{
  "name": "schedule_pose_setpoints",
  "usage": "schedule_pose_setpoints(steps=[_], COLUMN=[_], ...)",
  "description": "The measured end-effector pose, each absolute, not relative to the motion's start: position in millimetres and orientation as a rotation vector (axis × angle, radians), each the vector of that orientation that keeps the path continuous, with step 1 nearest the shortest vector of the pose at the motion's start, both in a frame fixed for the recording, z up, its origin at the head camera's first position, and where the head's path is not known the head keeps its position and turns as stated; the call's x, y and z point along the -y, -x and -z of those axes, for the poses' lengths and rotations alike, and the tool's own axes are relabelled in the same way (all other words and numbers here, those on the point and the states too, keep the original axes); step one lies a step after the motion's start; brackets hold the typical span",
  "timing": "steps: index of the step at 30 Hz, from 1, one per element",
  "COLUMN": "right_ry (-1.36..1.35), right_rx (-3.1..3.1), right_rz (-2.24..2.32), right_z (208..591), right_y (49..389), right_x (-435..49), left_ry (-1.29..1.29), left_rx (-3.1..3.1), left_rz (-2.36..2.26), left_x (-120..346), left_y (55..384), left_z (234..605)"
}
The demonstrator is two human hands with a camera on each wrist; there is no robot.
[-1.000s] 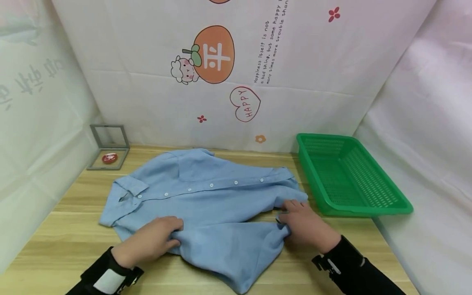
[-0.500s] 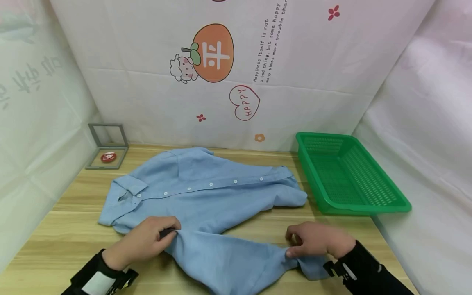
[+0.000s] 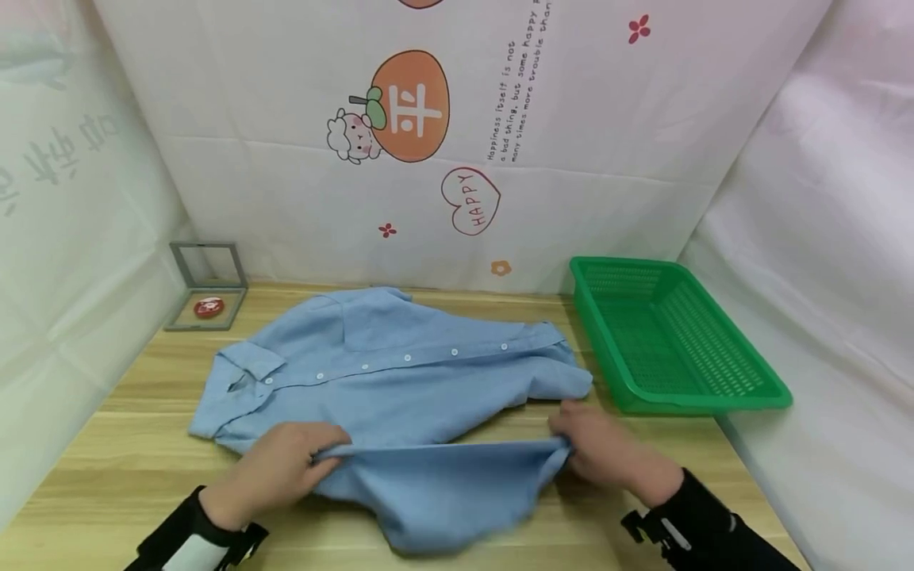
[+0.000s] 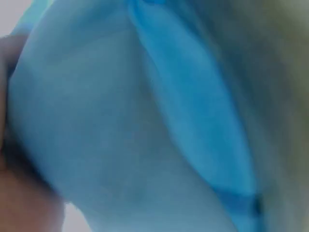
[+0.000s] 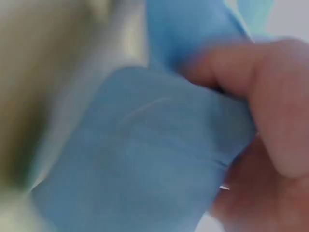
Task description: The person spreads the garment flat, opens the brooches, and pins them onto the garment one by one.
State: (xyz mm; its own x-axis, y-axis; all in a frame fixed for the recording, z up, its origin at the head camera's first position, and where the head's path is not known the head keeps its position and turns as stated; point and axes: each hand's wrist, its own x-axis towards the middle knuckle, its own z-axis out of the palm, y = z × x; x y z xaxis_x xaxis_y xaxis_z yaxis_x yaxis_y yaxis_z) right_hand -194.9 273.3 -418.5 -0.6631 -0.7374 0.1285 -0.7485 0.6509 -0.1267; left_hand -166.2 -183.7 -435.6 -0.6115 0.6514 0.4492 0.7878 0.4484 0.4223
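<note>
A light blue buttoned shirt (image 3: 385, 396) lies on the wooden table, its collar to the left and its hem to the right. My left hand (image 3: 282, 468) pinches the near sleeve close to the shirt's body. At the sleeve's other end, my right hand (image 3: 607, 448) grips the cloth, and the sleeve (image 3: 457, 492) is stretched between both hands with its lower part hanging in a loose fold. Blurred blue cloth fills most of the left wrist view. In the right wrist view the thumb and fingers (image 5: 285, 106) hold the sleeve's cloth.
A green plastic basket (image 3: 621, 349) stands at the back right, just beyond the shirt's hem. In the back left corner is an opened grey-framed case (image 3: 232, 313) with a red round item (image 3: 209, 308). White printed sheets (image 3: 286, 198) enclose the back and sides.
My right hand came toward me and right with the sleeve end, then went back up. The sleeve's upper edge is now pulled straight. My left hand keeps its hold, nearly in place.
</note>
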Motion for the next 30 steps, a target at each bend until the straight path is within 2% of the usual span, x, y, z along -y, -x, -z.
schedule_pose_setpoints(steps=[3,7,11,15,22,26,30], right_ry=[-1.099,-1.083,-1.161,-1.268,-1.261,-1.229,-1.187], right_rx=[2.472,2.386,2.553,2.860,3.291,3.255,2.957], right_rz=[-0.127,-0.041,0.009,0.011,-0.346,-0.415,-0.255], right_z=[398.0,382.8,403.0,424.2,427.0,433.7,440.6], right_y=[200.3,196.4,187.0,173.8,164.6,165.4,172.5], right_x=[-284.8,-296.8,-300.2,-298.6,-294.4,-291.1,-289.9], left_ry=[1.209,1.360,1.469,1.432,1.424,1.382,1.337], left_rx=[2.245,2.182,2.574,2.964,2.945,2.993,2.973], left_rz=[0.778,0.759,0.795,0.740,0.671,0.660,0.599], left_x=[180.1,178.9,186.3,191.5,190.9,190.3,189.9], left_y=[166.2,159.2,149.0,144.8,141.4,142.4,147.7], left_z=[426.2,421.9,428.0,438.8,457.6,458.1,452.9])
